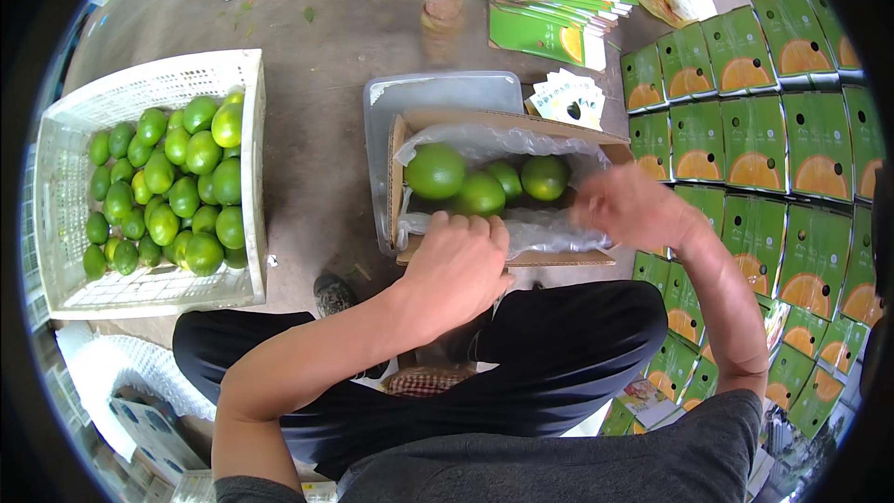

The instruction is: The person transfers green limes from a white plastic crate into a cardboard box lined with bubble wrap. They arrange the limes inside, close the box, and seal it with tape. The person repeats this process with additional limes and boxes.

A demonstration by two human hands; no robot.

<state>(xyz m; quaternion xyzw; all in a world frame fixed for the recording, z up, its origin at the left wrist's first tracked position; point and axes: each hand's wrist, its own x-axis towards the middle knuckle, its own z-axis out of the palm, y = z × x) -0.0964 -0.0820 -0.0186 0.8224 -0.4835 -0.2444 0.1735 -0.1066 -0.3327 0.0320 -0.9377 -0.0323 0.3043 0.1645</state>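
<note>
An open cardboard box (573, 260) lies before me, lined with clear bubble wrap (545, 237). Several green citrus fruits sit inside, among them a large one (434, 171) at the left end and another (545, 177) toward the right. My left hand (457, 258) is at the box's near side, its fingers curled over the edge and the wrap, the thumb outside. My right hand (621, 206) is motion-blurred over the right end of the box, by the wrap; its fingers look bent, and whether they hold anything is unclear.
A white plastic crate (150, 300) of green citrus stands to the left. The box rests on a grey plastic bin (447, 87). Stacked green printed cartons (747, 140) wall the right side. Beyond lie flat printed cartons (534, 35) and a fan of white cards (569, 98).
</note>
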